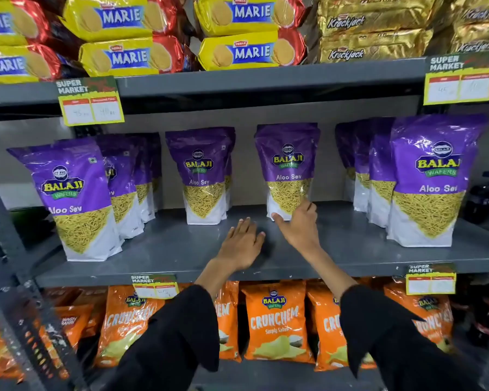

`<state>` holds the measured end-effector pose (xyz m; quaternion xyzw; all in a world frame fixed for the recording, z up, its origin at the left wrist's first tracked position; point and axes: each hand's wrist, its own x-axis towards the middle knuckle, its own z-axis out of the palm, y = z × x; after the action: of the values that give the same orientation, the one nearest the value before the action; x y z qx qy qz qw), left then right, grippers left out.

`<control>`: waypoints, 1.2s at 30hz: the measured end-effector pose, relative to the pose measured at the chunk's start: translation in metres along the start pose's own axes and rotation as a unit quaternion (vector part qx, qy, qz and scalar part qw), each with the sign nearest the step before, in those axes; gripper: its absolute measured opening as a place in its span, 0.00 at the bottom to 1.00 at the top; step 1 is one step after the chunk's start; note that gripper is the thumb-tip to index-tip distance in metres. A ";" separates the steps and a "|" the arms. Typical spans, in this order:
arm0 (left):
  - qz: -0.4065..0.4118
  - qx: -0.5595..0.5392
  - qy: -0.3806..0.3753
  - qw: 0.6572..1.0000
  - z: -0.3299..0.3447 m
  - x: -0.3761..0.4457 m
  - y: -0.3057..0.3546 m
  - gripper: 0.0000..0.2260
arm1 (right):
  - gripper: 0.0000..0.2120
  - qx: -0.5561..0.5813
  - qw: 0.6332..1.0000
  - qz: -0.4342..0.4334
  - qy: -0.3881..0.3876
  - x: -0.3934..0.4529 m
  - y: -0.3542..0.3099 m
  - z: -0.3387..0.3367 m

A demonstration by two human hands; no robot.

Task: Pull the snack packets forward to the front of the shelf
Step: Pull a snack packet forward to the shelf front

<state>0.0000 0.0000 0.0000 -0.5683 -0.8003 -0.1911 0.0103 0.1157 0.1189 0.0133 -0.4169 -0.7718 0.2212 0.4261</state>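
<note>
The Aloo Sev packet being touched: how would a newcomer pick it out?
Find the grey middle shelf of purple Balaji packets. The Aloo Sev packet fronts the third stack from the left, set far back. Only it has the right hand at its base.

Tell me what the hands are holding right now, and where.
The right hand grips the bottom edge of the Aloo Sev packet. The left hand holds nothing.

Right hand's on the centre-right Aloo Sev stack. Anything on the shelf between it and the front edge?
Nothing visible. The grey shelf is bare in front of the centre-right Aloo Sev packet held by the right hand. The left hand rests flat just left of that path, not in it.
</note>
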 end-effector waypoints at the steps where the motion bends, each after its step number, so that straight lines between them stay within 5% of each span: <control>1: -0.007 0.003 -0.008 1.000 0.001 0.005 -0.001 0.27 | 0.44 0.000 1.000 0.019 0.005 0.009 -0.001 0.006; 13: -0.033 0.043 -0.070 0.996 0.021 0.039 -0.019 0.29 | 0.68 -0.036 0.991 0.119 0.051 0.073 0.006 0.055; 36: -0.033 0.047 -0.075 0.996 0.023 0.043 -0.021 0.29 | 0.66 -0.018 0.992 0.120 0.044 0.066 0.003 0.048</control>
<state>-0.0299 0.0399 -0.0179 -0.5535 -0.8250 -0.1100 -0.0296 0.0574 0.1758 0.0168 -0.5230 -0.7008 0.2387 0.4224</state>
